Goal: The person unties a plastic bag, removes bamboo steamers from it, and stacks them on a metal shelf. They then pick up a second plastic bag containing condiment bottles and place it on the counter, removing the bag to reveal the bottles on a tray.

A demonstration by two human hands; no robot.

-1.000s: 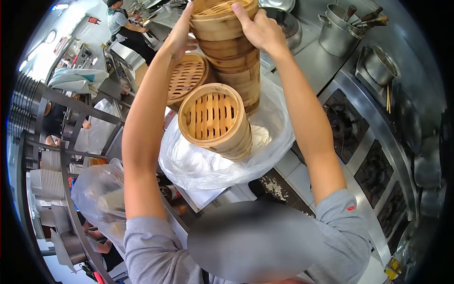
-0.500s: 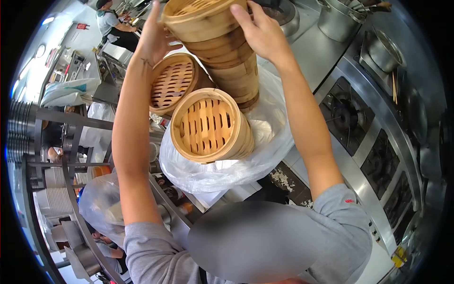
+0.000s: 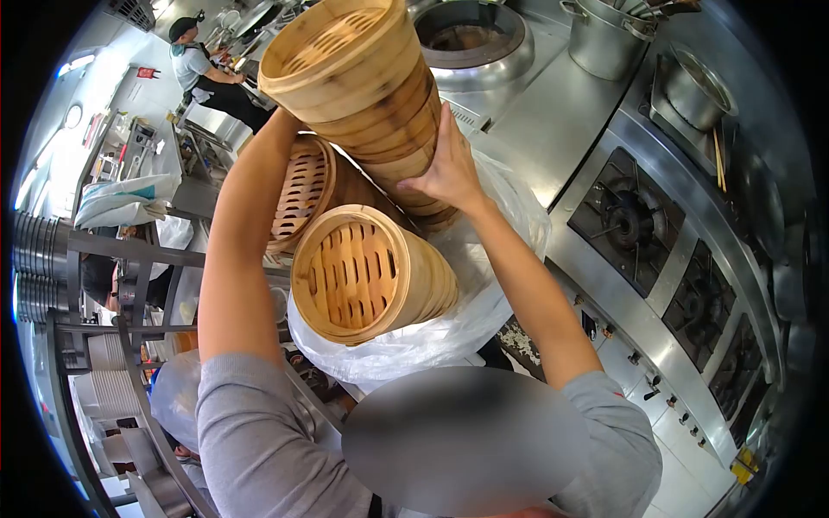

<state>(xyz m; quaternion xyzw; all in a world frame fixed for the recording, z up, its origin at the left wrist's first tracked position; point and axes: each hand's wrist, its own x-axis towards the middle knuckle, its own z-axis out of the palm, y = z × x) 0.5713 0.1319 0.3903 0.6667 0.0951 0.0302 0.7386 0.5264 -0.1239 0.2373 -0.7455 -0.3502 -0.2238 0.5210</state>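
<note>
A tall stack of bamboo steamers (image 3: pixel 380 121) leans to the left, its slatted top basket nearest the camera. My right hand (image 3: pixel 447 173) grips the lower right side of this stack, thumb in front and fingers up along the wall. My left hand is hidden behind the stack's left side; only the forearm (image 3: pixel 246 198) shows, so its fingers cannot be seen. Just below stands a shorter stack of steamers (image 3: pixel 432 278) with a slatted top. Another steamer stack (image 3: pixel 298 194) is at the left, partly covered by my left arm. Clear plastic sheeting (image 3: pixel 509 224) lies under and around the stacks.
Gas burners (image 3: pixel 629 220) run along the right, with a saucepan (image 3: pixel 695 91) and a large pot (image 3: pixel 604 43) beyond. A round wok station (image 3: pixel 471 43) sits behind the stack. At left are a metal rack (image 3: pixel 138 250) and stacked bowls (image 3: pixel 104 393). A person (image 3: pixel 207 73) works far left.
The tall stack has shifted left and leans more. My right hand has moved from its top rim to its lower side. My left hand has gone out of sight behind it.
</note>
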